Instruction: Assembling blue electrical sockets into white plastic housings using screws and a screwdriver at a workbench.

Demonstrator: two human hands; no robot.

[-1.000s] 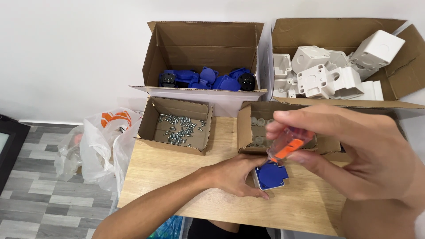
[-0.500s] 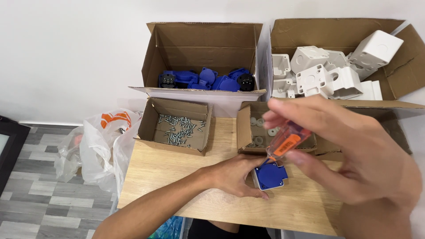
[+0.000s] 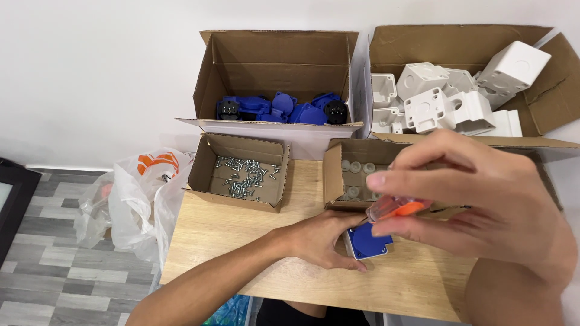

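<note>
A: What moved since the earlier frame?

B: Very little. The right hand (image 3: pixel 483 211) shifted a bit; it grips an orange screwdriver (image 3: pixel 399 209) over the blue socket (image 3: pixel 370 240).

A: And the left hand (image 3: pixel 323 238)?

B: It presses the socket down on the bench (image 3: pixel 241 241).

A: What could go wrong?

B: The tip could slip and poke a left finger.
</note>
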